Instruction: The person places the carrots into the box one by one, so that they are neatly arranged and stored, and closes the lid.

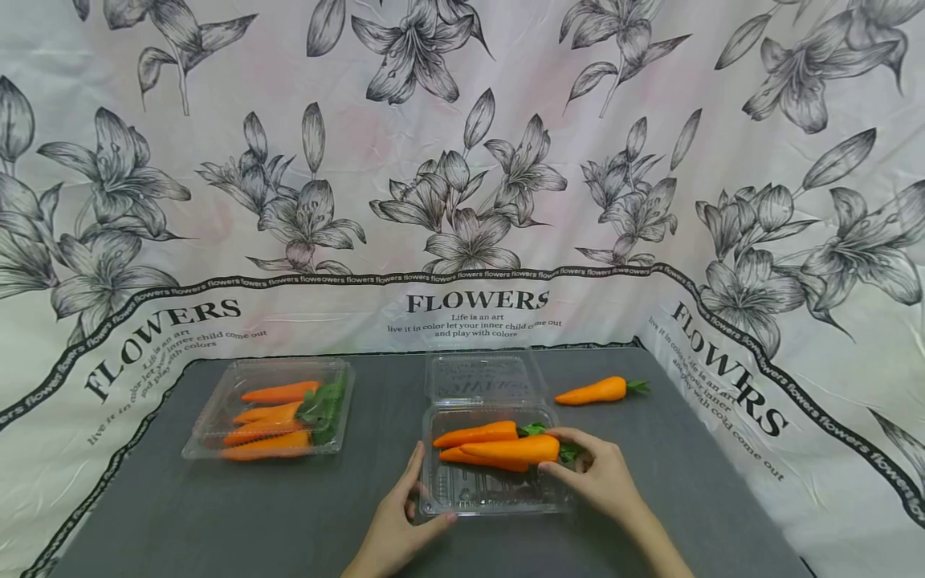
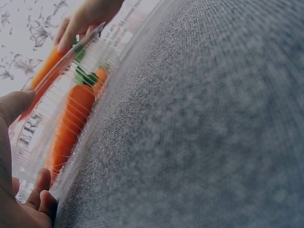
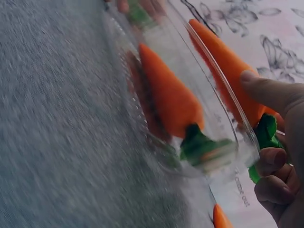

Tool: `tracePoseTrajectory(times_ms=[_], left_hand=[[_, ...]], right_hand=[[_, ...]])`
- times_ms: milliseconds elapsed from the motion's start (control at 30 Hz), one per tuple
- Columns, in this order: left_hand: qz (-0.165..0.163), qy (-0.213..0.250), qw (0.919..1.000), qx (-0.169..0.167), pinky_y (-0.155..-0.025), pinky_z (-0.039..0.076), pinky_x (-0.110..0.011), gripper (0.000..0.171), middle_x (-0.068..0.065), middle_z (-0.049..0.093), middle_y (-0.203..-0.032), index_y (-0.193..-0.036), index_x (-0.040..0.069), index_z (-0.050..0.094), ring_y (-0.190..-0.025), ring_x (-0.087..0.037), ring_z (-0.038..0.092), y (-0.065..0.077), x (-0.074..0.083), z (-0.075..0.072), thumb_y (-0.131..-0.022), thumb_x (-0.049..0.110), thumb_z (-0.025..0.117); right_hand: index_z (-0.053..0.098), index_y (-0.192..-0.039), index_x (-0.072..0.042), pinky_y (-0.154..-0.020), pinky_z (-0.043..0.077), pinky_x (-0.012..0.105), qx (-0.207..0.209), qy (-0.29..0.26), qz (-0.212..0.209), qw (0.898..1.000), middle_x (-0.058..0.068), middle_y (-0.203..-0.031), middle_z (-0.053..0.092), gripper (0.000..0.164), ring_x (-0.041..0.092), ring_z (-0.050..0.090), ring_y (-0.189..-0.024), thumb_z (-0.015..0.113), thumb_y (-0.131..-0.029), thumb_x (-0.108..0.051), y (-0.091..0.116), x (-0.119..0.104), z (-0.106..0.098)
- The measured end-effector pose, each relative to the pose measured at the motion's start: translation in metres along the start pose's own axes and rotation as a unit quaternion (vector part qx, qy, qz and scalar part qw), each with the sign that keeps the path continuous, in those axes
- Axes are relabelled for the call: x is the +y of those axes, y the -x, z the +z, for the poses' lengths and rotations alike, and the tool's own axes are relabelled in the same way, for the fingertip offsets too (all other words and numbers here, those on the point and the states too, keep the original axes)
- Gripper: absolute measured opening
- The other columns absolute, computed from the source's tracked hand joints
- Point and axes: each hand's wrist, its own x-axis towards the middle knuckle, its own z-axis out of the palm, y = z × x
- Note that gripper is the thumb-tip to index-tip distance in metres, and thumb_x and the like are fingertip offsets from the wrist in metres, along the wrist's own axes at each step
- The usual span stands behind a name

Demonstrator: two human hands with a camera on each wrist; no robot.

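Note:
In the head view, a clear plastic clamshell box (image 1: 491, 502) stands open on the table, its lid (image 1: 484, 379) laid back behind it. My right hand (image 1: 596, 478) pinches an orange carrot (image 1: 515, 449) at its thick, leafy end, and the carrot lies level over the box. Below and behind it, other carrots (image 1: 473, 434) rest in the box. My left hand (image 1: 399, 514) holds the box by its near left corner, thumb along the front. The left wrist view shows that thumb (image 2: 21, 104) at the rim and the fingers lower on the wall.
A closed clear box (image 1: 209, 405) with several carrots (image 1: 278, 393) sits to the left. One loose carrot (image 1: 598, 391) lies behind and right of the open box. The grey tabletop (image 1: 289, 514) meets a flower-printed cloth (image 1: 347, 321) at the back and sides.

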Motion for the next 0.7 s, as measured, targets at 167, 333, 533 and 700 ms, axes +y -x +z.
tracePoseTrajectory(times_ms=[167,333,533,700], left_hand=[[0.004,-0.001,1.0,0.001,-0.056,0.034,-0.021,0.112,-0.019,0.025,-0.173,-0.172,0.019,0.018,-0.065,-0.008,0.033,0.0,-0.001,0.001,-0.087,0.038,0.089],[0.008,-0.005,0.9999,0.004,-0.056,0.034,-0.021,0.111,-0.019,0.025,-0.173,-0.172,0.019,0.019,-0.066,-0.008,0.033,0.0,-0.001,0.001,-0.088,0.036,0.089],[0.007,-0.014,0.9998,0.011,-0.058,0.034,-0.021,0.11,-0.015,0.029,-0.173,-0.172,0.022,0.021,-0.066,-0.007,0.032,0.001,0.0,0.001,-0.087,0.035,0.089],[0.004,-0.018,0.9997,0.013,-0.059,0.033,-0.022,0.11,-0.015,0.036,-0.169,-0.172,0.023,0.022,-0.068,-0.007,0.031,0.002,0.002,0.002,-0.086,0.036,0.09]], right_hand=[[0.077,-0.123,-0.012,-0.041,0.03,0.021,-0.018,0.01,0.013,1.0,-0.013,-0.065,0.049,0.045,-0.007,0.026,-0.043,0.092,-0.084,-0.027,0.0,-0.006,0.008],[0.078,-0.123,-0.01,-0.045,0.034,0.022,-0.029,0.042,0.039,0.998,-0.008,-0.082,0.068,0.049,-0.003,0.032,-0.045,0.094,-0.081,-0.031,-0.003,-0.012,0.013],[0.08,-0.119,-0.015,-0.058,0.043,0.024,-0.032,0.128,0.027,0.991,-0.002,-0.104,0.079,0.048,-0.002,0.041,-0.056,0.095,-0.08,-0.037,-0.007,-0.019,0.018],[0.081,-0.115,-0.02,-0.077,0.055,0.034,-0.04,0.174,0.014,0.984,-0.005,-0.107,0.08,0.044,0.005,0.066,-0.08,0.094,-0.079,-0.041,-0.009,-0.023,0.022]])
